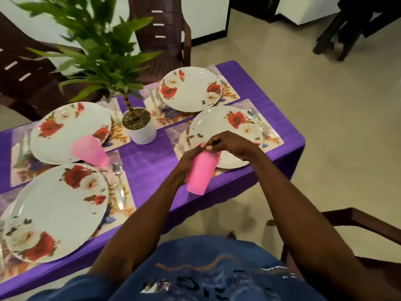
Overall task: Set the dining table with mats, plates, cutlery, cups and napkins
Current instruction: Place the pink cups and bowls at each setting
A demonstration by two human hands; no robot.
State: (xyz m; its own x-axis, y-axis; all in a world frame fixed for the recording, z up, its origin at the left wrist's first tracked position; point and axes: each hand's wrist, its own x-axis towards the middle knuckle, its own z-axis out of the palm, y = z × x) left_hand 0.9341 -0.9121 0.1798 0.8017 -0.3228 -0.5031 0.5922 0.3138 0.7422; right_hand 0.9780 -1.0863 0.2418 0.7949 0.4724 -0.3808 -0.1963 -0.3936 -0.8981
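Four mats, plates and cutlery sets lie on the counter [147, 161]. One cup [90, 149] sits at 9 o'clock. Left hand [187, 164] grips cup stack [201, 172]; right hand [225, 142] fingers pinch its rim. Napkins unseen; cups unfinished.

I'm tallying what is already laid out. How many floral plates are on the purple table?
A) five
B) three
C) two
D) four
D: four white round plates with red rose prints sit on mats, far, right, left and near on the purple-clothed table.
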